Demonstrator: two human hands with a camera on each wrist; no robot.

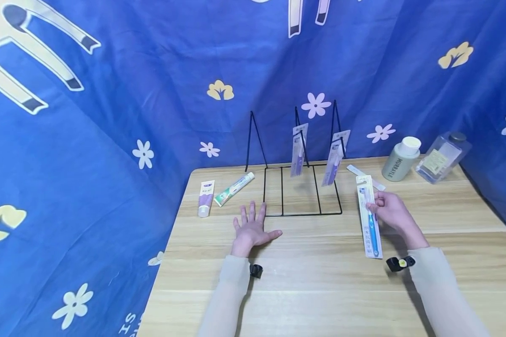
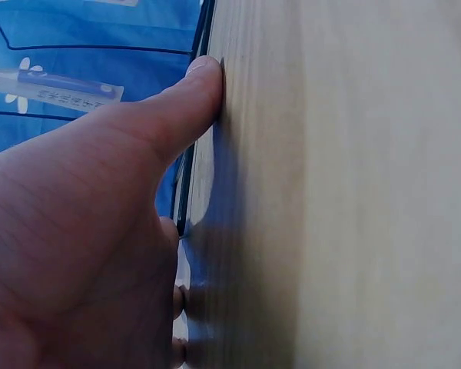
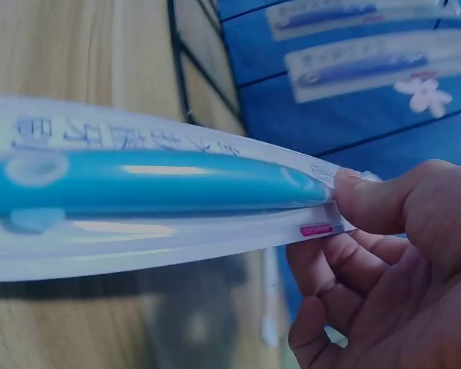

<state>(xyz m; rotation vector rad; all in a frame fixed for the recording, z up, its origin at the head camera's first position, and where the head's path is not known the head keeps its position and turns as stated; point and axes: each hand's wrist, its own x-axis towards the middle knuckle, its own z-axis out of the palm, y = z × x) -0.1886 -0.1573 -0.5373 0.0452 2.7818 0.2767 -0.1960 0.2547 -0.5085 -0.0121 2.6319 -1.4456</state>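
Between thumb and fingers, my right hand (image 1: pixel 392 211) pinches a packaged blue toothbrush (image 1: pixel 368 217) by its right edge; in the right wrist view the blue handle (image 3: pixel 169 181) shows through clear plastic. My left hand (image 1: pixel 251 229) rests on the tabletop with fingers spread, by the front left corner of a black wire rack (image 1: pixel 301 215). Two packaged purple toothbrushes hang from the rack's prongs, one in the middle (image 1: pixel 298 150) and one on the right (image 1: pixel 335 159). The left prong (image 1: pixel 249 140) carries nothing.
Left of the rack lie a white and purple tube (image 1: pixel 205 199) and a green and white toothpaste tube (image 1: pixel 234 189). At the back right are a thin white packet (image 1: pixel 364 177), a grey-green bottle (image 1: pixel 401 159) and a clear bottle (image 1: pixel 442 157). Blue curtain (image 1: pixel 152 84) borders the wooden table (image 1: pixel 312 295).
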